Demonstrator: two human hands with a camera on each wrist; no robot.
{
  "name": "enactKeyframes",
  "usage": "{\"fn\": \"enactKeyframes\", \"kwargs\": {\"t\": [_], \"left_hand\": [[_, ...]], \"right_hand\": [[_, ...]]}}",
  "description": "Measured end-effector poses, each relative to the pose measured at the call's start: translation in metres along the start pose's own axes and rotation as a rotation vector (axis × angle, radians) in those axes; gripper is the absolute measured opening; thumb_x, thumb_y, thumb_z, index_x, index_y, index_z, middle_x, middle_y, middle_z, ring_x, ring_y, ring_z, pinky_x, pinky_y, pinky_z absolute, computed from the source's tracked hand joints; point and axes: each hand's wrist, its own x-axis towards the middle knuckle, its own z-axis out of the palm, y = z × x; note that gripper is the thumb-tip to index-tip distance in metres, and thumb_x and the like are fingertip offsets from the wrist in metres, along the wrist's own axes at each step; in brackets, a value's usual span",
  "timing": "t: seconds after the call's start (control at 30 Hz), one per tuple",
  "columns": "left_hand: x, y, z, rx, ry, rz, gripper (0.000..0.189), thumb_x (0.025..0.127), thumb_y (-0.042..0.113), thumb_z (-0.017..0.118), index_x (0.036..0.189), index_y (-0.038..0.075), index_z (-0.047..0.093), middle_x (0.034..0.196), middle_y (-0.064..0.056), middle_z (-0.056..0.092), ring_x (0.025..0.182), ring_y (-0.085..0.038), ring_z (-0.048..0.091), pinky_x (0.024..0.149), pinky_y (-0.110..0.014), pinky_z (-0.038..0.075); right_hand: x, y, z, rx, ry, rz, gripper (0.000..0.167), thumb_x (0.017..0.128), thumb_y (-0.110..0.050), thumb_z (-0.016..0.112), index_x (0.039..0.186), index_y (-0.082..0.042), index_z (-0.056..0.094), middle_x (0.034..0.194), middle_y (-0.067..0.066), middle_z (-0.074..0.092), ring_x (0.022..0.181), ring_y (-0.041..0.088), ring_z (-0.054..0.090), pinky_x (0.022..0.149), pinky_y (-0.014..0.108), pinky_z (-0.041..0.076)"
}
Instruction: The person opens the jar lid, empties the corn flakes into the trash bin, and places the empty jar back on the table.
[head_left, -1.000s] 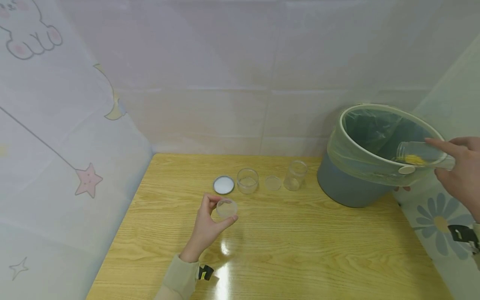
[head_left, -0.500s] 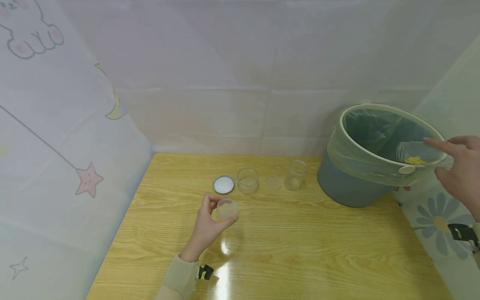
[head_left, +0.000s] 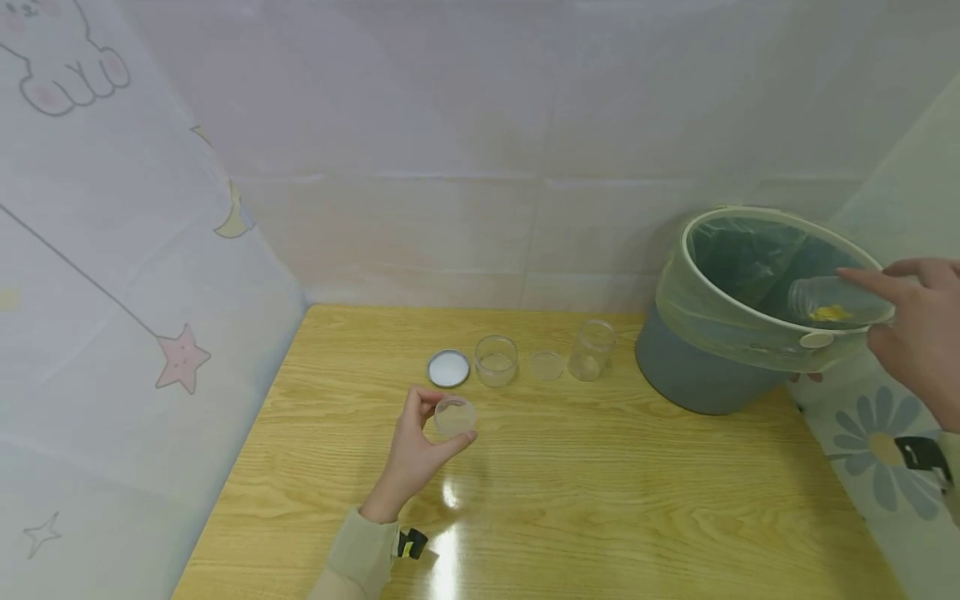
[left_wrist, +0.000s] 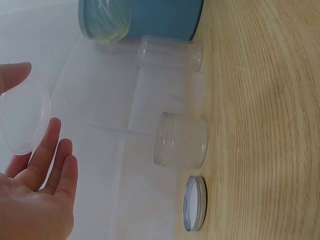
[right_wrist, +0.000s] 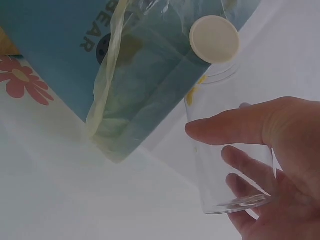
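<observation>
My left hand (head_left: pixel 412 450) holds a clear round lid (head_left: pixel 455 417) between thumb and fingers, above the table. In the left wrist view the lid (left_wrist: pixel 22 120) stands nearly upright, the thumb at its edge. Over at the right, my right hand (head_left: pixel 921 329) grips a clear jar (head_left: pixel 843 292), laid on its side at the rim of the lined bin (head_left: pixel 708 371) with its mouth toward the inside. Small yellow pieces (head_left: pixel 830 314) lie along the jar's lower wall. Thumb and fingers wrap the jar (right_wrist: pixel 212 170) in the right wrist view.
Along the back of the wooden table (head_left: pixel 600 483) stand a metal-rimmed lid (head_left: pixel 448 369), a short clear jar (head_left: pixel 496 377), a flat clear lid (head_left: pixel 547 366) and a taller clear jar (head_left: pixel 588 362). Printed cloth walls (head_left: pixel 420 233) close in the back and sides.
My right hand has risen slightly and shifted left with the jar, its base end now higher and its mouth further into the bin. My left hand holds the lid in place.
</observation>
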Motion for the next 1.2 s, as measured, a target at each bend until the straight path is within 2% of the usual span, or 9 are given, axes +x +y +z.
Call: {"fn": "enactKeyframes", "kwargs": {"t": [0.2,0.43,0.6,0.8,0.97,1.07,1.2], "left_hand": [[0.000,-0.001,0.000,0.001,0.000,0.009,0.050,0.081,-0.008,0.081,0.117,-0.009,0.046,0.119,-0.023,0.062,0.116,-0.045,0.057,0.109,-0.064,0.029],[0.000,-0.001,0.000,0.000,-0.001,0.008,0.050,0.080,-0.009,0.081,0.116,-0.008,0.047,0.118,-0.020,0.062,0.117,-0.041,0.057,0.110,-0.062,0.030],[0.000,-0.003,0.000,0.005,-0.007,-0.008,0.049,0.081,-0.009,0.081,0.115,-0.008,0.046,0.118,-0.020,0.062,0.118,-0.039,0.058,0.111,-0.061,0.029],[-0.001,-0.026,-0.001,0.017,0.001,-0.018,0.053,0.080,-0.008,0.082,0.118,-0.006,0.045,0.120,-0.018,0.062,0.120,-0.039,0.056,0.111,-0.061,0.028],[-0.001,-0.035,-0.003,0.009,-0.003,-0.005,0.053,0.081,-0.002,0.084,0.119,0.000,0.047,0.121,-0.010,0.063,0.120,-0.032,0.057,0.111,-0.058,0.029],[-0.001,-0.037,-0.003,0.002,-0.008,0.006,0.052,0.083,0.004,0.085,0.119,0.003,0.048,0.121,-0.008,0.063,0.120,-0.029,0.058,0.111,-0.058,0.030],[-0.001,-0.037,-0.004,0.004,-0.011,0.012,0.051,0.083,0.007,0.085,0.118,0.005,0.048,0.120,-0.006,0.064,0.119,-0.028,0.058,0.111,-0.058,0.029]], "right_hand": [[0.002,-0.001,0.001,-0.040,0.012,-0.058,0.076,0.069,0.023,0.034,0.139,0.002,0.055,0.123,0.038,0.042,0.124,0.057,0.033,0.119,0.060,0.011],[0.003,0.002,0.003,-0.166,0.000,-0.133,0.075,0.070,0.022,0.041,0.140,-0.001,0.056,0.123,0.037,0.045,0.121,0.053,0.038,0.114,0.062,0.020],[0.003,0.004,0.003,-0.202,0.038,-0.192,0.072,0.070,0.020,0.041,0.136,-0.001,0.060,0.117,0.036,0.051,0.117,0.050,0.043,0.111,0.061,0.026],[0.004,0.001,0.001,-0.257,0.065,-0.246,0.070,0.071,0.020,0.046,0.136,-0.002,0.060,0.115,0.036,0.054,0.118,0.050,0.044,0.111,0.059,0.028],[0.008,-0.002,0.001,-0.183,0.140,-0.288,0.069,0.068,0.021,0.044,0.131,-0.001,0.062,0.111,0.039,0.053,0.116,0.052,0.044,0.113,0.058,0.026],[0.011,-0.002,0.001,-0.122,0.162,-0.271,0.072,0.070,0.025,0.043,0.134,-0.002,0.061,0.113,0.040,0.050,0.119,0.053,0.042,0.116,0.056,0.023],[0.012,-0.002,-0.001,-0.094,0.146,-0.218,0.080,0.072,0.028,0.045,0.144,-0.006,0.053,0.123,0.040,0.043,0.124,0.056,0.036,0.118,0.058,0.017]]}}
